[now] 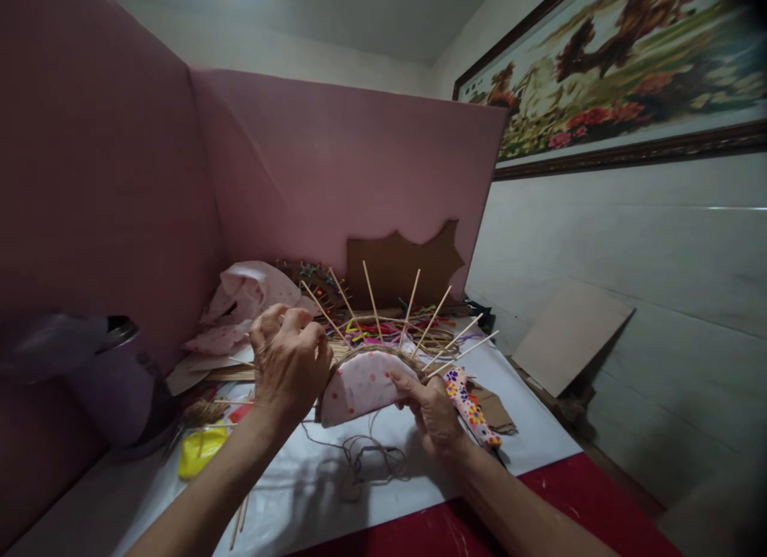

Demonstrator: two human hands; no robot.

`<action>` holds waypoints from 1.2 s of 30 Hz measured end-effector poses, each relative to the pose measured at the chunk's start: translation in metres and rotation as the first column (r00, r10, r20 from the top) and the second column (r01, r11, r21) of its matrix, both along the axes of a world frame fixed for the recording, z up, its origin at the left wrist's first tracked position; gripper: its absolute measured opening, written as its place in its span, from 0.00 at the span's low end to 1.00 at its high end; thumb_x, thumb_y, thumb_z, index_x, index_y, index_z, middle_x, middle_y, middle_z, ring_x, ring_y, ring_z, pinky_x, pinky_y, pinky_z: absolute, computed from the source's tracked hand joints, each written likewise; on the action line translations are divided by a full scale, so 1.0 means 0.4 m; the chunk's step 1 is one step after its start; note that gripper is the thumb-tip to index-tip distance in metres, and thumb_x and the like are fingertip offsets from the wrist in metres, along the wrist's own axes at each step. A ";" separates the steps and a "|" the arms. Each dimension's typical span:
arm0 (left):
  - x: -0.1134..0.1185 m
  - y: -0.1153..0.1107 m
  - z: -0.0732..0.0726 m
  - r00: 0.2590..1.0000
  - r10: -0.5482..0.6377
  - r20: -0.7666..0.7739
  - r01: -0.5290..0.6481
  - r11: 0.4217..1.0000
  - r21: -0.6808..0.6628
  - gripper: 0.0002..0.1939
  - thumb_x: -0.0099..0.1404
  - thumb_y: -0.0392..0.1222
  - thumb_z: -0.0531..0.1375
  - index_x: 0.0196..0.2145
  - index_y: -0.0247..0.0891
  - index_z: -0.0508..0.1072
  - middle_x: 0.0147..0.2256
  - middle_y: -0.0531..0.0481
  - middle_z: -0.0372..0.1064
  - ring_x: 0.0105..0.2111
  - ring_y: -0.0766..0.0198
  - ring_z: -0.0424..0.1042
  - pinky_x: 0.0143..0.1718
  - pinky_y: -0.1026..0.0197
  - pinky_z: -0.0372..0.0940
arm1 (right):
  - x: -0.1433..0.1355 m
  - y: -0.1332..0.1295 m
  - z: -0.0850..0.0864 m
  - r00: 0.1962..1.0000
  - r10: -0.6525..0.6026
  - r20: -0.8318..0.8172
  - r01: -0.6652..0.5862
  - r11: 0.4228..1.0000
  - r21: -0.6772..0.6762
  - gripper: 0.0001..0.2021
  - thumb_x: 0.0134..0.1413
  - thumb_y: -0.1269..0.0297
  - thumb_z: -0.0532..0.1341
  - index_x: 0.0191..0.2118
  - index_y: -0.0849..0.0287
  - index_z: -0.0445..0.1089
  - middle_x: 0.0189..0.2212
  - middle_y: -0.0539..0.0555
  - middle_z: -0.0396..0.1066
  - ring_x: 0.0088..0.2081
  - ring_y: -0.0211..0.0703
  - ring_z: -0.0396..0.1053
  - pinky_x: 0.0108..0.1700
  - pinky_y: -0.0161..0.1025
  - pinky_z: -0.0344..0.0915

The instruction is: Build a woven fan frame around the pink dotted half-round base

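Observation:
A half-round piece covered in pale pink, spotted cloth [363,389] is held up over the table, its straight side facing down. Brown twine [377,349] runs along its curved edge, and several thin wooden sticks [371,297] fan outward from there. My right hand [435,413] grips the piece at its right end, thumb on the front. At the left end, my left hand [291,357] is raised with curled, closed fingers; what they pinch, if anything, is hidden. Loose twine [371,461] hangs and lies in loops below the piece.
Pink spotted cloth [255,289], a yellow packet [202,451] and a purple bin-like container [123,389] are on the left. Behind are coloured cords [353,333] and cut cardboard [401,265]. A flower-patterned piece [470,409] lies right. Pink panels [347,157] stand around the back and left.

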State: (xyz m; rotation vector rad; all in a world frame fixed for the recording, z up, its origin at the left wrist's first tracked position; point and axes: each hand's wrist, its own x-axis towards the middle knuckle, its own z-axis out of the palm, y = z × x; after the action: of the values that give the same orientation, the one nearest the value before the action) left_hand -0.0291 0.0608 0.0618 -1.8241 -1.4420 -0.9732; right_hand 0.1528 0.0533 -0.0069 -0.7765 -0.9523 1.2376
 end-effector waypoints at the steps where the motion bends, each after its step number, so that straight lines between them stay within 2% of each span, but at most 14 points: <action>1: -0.002 0.000 -0.001 1.000 -0.002 0.012 0.002 1.000 -0.014 0.07 0.57 0.37 0.57 0.24 0.39 0.74 0.38 0.44 0.71 0.48 0.44 0.58 0.47 0.44 0.52 | -0.001 0.000 -0.001 1.000 0.003 0.001 -0.003 1.000 0.002 0.10 0.38 0.62 0.69 0.23 0.63 0.71 0.17 0.46 0.61 0.20 0.30 0.53 0.22 0.31 0.51; 5: -0.010 -0.001 -0.004 0.999 -0.018 0.043 0.020 0.998 -0.056 0.06 0.57 0.38 0.58 0.25 0.39 0.74 0.39 0.44 0.70 0.48 0.44 0.57 0.46 0.44 0.53 | -0.001 0.001 -0.004 1.000 0.001 0.005 -0.001 1.000 -0.014 0.11 0.38 0.61 0.69 0.21 0.63 0.70 0.17 0.46 0.59 0.20 0.31 0.52 0.22 0.32 0.52; 11: -0.011 -0.001 -0.007 0.997 -0.049 0.051 0.051 0.998 -0.027 0.06 0.57 0.38 0.58 0.26 0.40 0.75 0.40 0.42 0.70 0.48 0.43 0.57 0.46 0.43 0.53 | -0.001 -0.001 0.002 1.000 -0.001 0.014 0.001 1.000 -0.001 0.11 0.37 0.61 0.69 0.20 0.62 0.69 0.16 0.45 0.58 0.20 0.31 0.51 0.22 0.33 0.51; 17: -0.008 -0.009 -0.011 0.989 -0.102 0.107 0.095 0.993 0.074 0.09 0.58 0.39 0.58 0.38 0.38 0.73 0.42 0.41 0.70 0.48 0.45 0.58 0.46 0.43 0.54 | -0.003 0.001 0.004 0.999 -0.035 0.025 0.035 0.999 -0.012 0.11 0.36 0.60 0.69 0.25 0.61 0.72 0.16 0.46 0.61 0.19 0.33 0.53 0.21 0.34 0.51; 19: -0.002 -0.022 -0.011 0.979 -0.154 0.136 0.138 0.983 0.123 0.08 0.59 0.39 0.58 0.37 0.37 0.72 0.40 0.42 0.70 0.47 0.48 0.60 0.46 0.44 0.55 | -0.003 0.002 0.003 0.999 -0.042 0.023 0.043 0.999 -0.014 0.12 0.36 0.60 0.70 0.27 0.61 0.73 0.17 0.46 0.62 0.20 0.33 0.54 0.21 0.33 0.52; 21: 0.007 -0.042 -0.013 0.958 -0.234 0.166 0.212 0.967 0.140 0.03 0.60 0.39 0.58 0.31 0.38 0.70 0.36 0.44 0.70 0.43 0.52 0.62 0.45 0.47 0.57 | -0.004 0.002 0.003 0.999 -0.046 0.020 0.047 0.999 -0.022 0.12 0.36 0.60 0.70 0.29 0.62 0.73 0.17 0.46 0.62 0.20 0.32 0.54 0.21 0.33 0.52; 25: 0.029 -0.079 -0.028 0.869 -0.411 0.275 0.423 0.906 0.017 0.07 0.62 0.39 0.57 0.26 0.39 0.66 0.27 0.50 0.67 0.31 0.60 0.64 0.35 0.57 0.61 | -0.005 0.002 0.004 0.999 -0.047 0.012 0.047 0.999 -0.026 0.11 0.37 0.61 0.69 0.27 0.62 0.72 0.16 0.45 0.59 0.19 0.31 0.52 0.20 0.32 0.51; 28: 0.037 -0.081 -0.036 0.841 -0.461 0.282 0.483 0.876 -0.008 0.04 0.63 0.38 0.56 0.30 0.38 0.68 0.30 0.49 0.69 0.32 0.62 0.66 0.35 0.58 0.62 | -0.006 0.000 0.002 1.000 -0.023 0.016 0.024 1.000 -0.008 0.11 0.38 0.60 0.69 0.25 0.62 0.71 0.17 0.46 0.60 0.20 0.31 0.52 0.20 0.32 0.52; 31: 0.038 -0.059 -0.023 0.881 -0.425 0.206 0.418 0.905 0.078 0.05 0.63 0.37 0.55 0.35 0.37 0.71 0.34 0.47 0.72 0.36 0.59 0.66 0.39 0.57 0.62 | -0.009 -0.003 -0.002 1.000 -0.005 0.022 0.005 1.000 0.008 0.11 0.39 0.60 0.69 0.25 0.62 0.71 0.18 0.46 0.60 0.20 0.31 0.52 0.21 0.32 0.52; 36: 0.047 -0.024 0.012 0.983 -0.169 0.075 0.162 0.983 0.088 0.08 0.62 0.39 0.55 0.31 0.38 0.74 0.33 0.46 0.73 0.38 0.53 0.64 0.41 0.51 0.58 | -0.016 -0.012 -0.005 0.998 0.034 0.045 -0.035 0.999 0.029 0.12 0.40 0.60 0.68 0.32 0.61 0.74 0.19 0.45 0.61 0.20 0.31 0.52 0.21 0.31 0.51</action>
State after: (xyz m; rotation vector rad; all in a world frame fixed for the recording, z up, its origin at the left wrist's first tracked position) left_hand -0.0102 0.0510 0.0666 -1.8864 -1.2932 -1.1846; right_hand 0.1463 0.0484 -0.0089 -0.7698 -1.0220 1.2376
